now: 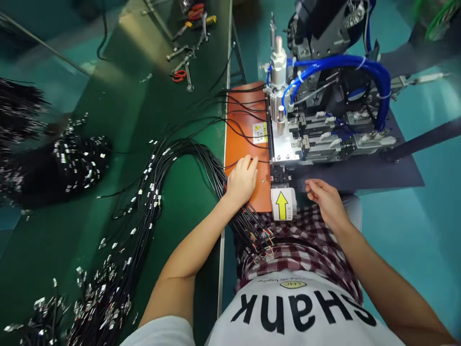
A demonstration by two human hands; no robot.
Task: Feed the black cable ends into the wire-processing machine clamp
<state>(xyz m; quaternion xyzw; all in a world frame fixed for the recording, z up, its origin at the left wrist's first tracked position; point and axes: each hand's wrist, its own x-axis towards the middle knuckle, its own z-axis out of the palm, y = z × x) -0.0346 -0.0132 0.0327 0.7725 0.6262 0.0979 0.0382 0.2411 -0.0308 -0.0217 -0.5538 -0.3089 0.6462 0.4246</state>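
Note:
My left hand [242, 181] rests over an orange sheet [248, 103], its fingers closed around a thin black cable [264, 162] that leads into the machine's edge. Other black cables cross the sheet above it. To the right, below the machine [283, 139], my right hand [326, 199] hangs with fingers curled and thumb against them; whether anything small is pinched there I cannot make out. A thick bundle of black cables [201, 149] curves beneath my left forearm, its stripped coloured wire ends [264, 240] lying over my lap. A white cylinder with a yellow arrow [283, 204] sits between the hands.
On the green table [187, 202] lie bundled cables with metal plugs [81, 161] and more plug ends [104, 298]. Wrenches [189, 72] and red-handled pliers [196, 12] lie at the far end. Blue air hoses [338, 62] arch above the machine.

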